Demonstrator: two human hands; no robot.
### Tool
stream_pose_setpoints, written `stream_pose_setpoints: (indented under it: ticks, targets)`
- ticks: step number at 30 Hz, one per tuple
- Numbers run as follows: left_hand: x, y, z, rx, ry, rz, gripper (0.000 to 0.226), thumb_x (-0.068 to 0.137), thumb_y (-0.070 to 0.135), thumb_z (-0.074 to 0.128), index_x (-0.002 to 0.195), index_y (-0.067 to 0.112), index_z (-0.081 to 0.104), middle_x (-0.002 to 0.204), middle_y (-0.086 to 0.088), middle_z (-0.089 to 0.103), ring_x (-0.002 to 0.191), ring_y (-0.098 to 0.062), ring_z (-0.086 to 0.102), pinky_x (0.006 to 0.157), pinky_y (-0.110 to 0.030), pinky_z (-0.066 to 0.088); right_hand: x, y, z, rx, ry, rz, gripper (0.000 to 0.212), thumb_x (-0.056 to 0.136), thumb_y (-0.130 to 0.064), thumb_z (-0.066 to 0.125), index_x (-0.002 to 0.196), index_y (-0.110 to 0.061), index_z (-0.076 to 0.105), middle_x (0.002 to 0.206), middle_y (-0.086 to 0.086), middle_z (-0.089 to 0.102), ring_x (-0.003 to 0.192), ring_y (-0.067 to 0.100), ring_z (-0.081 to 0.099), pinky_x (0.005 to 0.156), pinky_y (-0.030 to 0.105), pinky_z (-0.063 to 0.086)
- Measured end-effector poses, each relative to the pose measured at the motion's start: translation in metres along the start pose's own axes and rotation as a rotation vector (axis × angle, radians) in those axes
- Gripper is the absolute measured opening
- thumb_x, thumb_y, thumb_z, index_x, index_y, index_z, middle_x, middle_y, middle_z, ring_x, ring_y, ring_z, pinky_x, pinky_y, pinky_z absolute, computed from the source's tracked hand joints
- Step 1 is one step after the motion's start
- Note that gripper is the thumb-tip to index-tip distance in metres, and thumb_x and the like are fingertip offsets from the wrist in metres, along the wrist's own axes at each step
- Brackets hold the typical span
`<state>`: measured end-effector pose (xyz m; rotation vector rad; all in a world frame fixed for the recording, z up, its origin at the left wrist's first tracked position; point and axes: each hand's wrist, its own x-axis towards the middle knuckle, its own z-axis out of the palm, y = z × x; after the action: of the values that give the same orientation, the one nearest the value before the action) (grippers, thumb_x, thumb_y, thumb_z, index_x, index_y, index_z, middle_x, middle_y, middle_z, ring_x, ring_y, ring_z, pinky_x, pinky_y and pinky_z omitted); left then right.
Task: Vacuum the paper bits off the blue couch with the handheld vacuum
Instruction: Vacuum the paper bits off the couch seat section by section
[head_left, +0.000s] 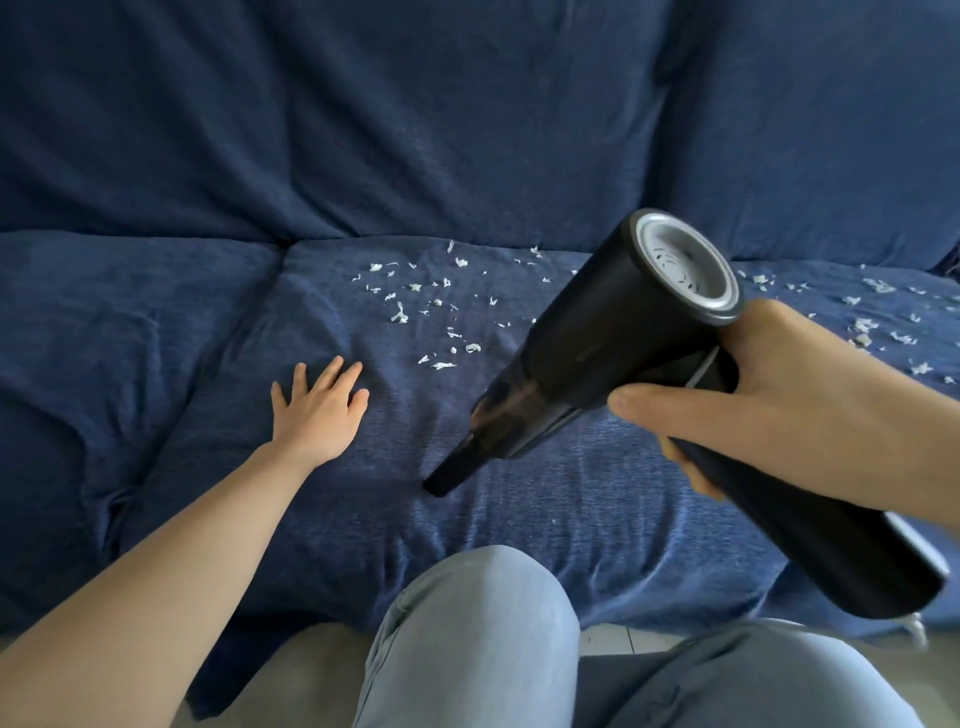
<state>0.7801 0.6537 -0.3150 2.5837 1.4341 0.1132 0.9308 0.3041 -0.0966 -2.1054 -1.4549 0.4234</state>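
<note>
A blue couch (519, 519) under a loose blue cover fills the view. Small white paper bits (431, 312) lie scattered over the back half of the middle seat cushion, and more paper bits (878, 322) lie on the right cushion. My right hand (769, 395) grips the handle of a black handheld vacuum (587, 332). Its narrow nozzle (447, 473) points down-left onto the seat, below the bits. My left hand (319, 405) rests flat on the cushion with fingers spread, left of the nozzle.
My knees in light blue jeans (467, 639) are at the couch's front edge. The backrest (415, 130) rises behind the cushions. A strip of pale floor (623, 639) shows between my legs.
</note>
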Motion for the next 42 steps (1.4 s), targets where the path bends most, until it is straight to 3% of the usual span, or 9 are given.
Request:
stream_pose_setpoints:
  ticks: [7,11,14,18,20,29,33,37,42]
  targets:
    - [0.005,0.014,0.001,-0.005,-0.013,-0.008,0.054,0.101,0.046,0.013,0.154,0.035,0.008,0.162,0.013,-0.001,0.148,-0.032,-0.008,0.116,-0.058,-0.005,0.035,-0.008,0.006,0.146,0.164,0.072,0.03,0.075,-0.035,0.065,0.057,-0.012,0.06,0.047,0.0,0.066,0.039,0.012,0.063,0.044,0.018,0.047]
    - [0.012,0.021,0.003,-0.006,0.013,0.052,0.055,0.101,0.047,0.016,0.154,0.033,0.008,0.162,0.012,0.002,0.149,-0.028,-0.004,0.119,-0.052,-0.001,0.052,0.005,0.014,0.129,0.234,0.065,0.032,0.075,-0.039,0.062,0.057,-0.012,0.06,0.049,0.003,0.067,0.043,0.012,0.065,0.058,0.024,0.048]
    - [0.022,0.027,0.003,0.0,0.008,0.05,0.057,0.101,0.051,0.017,0.154,0.034,0.007,0.162,0.012,0.001,0.149,-0.028,-0.004,0.119,-0.052,0.0,0.062,0.011,0.018,0.172,0.241,0.101,0.036,0.075,-0.042,0.062,0.059,-0.009,0.062,0.05,0.006,0.068,0.043,0.012,0.065,0.059,0.027,0.049]
    - [0.034,0.033,0.002,0.007,-0.004,0.053,0.06,0.099,0.056,0.019,0.154,0.034,0.009,0.162,0.011,0.0,0.149,-0.031,-0.005,0.119,-0.052,0.0,0.076,0.02,0.015,0.134,0.309,0.123,0.042,0.076,-0.042,0.06,0.057,-0.005,0.061,0.049,0.007,0.068,0.044,0.009,0.063,0.05,0.016,0.047]
    - [0.04,0.035,0.001,0.013,-0.005,0.056,0.061,0.098,0.057,0.02,0.154,0.033,0.011,0.162,0.01,0.001,0.148,-0.031,-0.006,0.119,-0.052,0.0,0.084,0.022,0.015,0.141,0.312,0.14,0.041,0.077,-0.04,0.061,0.055,-0.005,0.061,0.049,0.006,0.067,0.043,0.009,0.063,0.048,0.012,0.046]
    - [0.074,0.028,0.0,0.015,0.054,0.083,0.068,0.095,0.06,0.029,0.153,0.026,0.019,0.162,0.007,0.002,0.149,-0.025,-0.007,0.121,-0.048,0.001,0.123,0.027,0.03,0.136,0.293,0.117,0.041,0.077,-0.042,0.06,0.054,-0.009,0.059,0.048,0.005,0.067,0.048,0.007,0.063,0.063,0.029,0.052]
    - [0.073,0.024,0.008,0.048,0.064,0.098,0.069,0.095,0.061,0.021,0.154,0.027,0.012,0.162,0.009,0.0,0.149,-0.022,-0.008,0.121,-0.046,0.0,0.144,0.031,0.029,0.167,0.284,0.114,0.04,0.082,-0.038,0.063,0.057,-0.007,0.061,0.05,0.005,0.068,0.048,0.009,0.064,0.059,0.022,0.052]
    - [0.068,0.02,0.013,0.085,0.086,0.108,0.08,0.085,0.068,0.002,0.154,0.029,0.007,0.162,0.011,-0.002,0.149,-0.02,-0.007,0.121,-0.043,-0.002,0.155,0.026,0.027,0.18,0.266,0.107,0.043,0.081,-0.039,0.062,0.058,-0.004,0.062,0.051,0.007,0.068,0.049,0.009,0.065,0.064,0.029,0.05]
    - [0.069,0.019,0.013,0.082,0.093,0.105,0.069,0.095,0.061,0.017,0.155,0.028,0.008,0.162,0.011,-0.001,0.149,-0.02,-0.006,0.121,-0.043,-0.001,0.151,0.015,0.03,0.17,0.257,0.076,0.043,0.079,-0.041,0.061,0.056,-0.005,0.061,0.049,0.005,0.068,0.046,0.007,0.062,0.061,0.026,0.045]
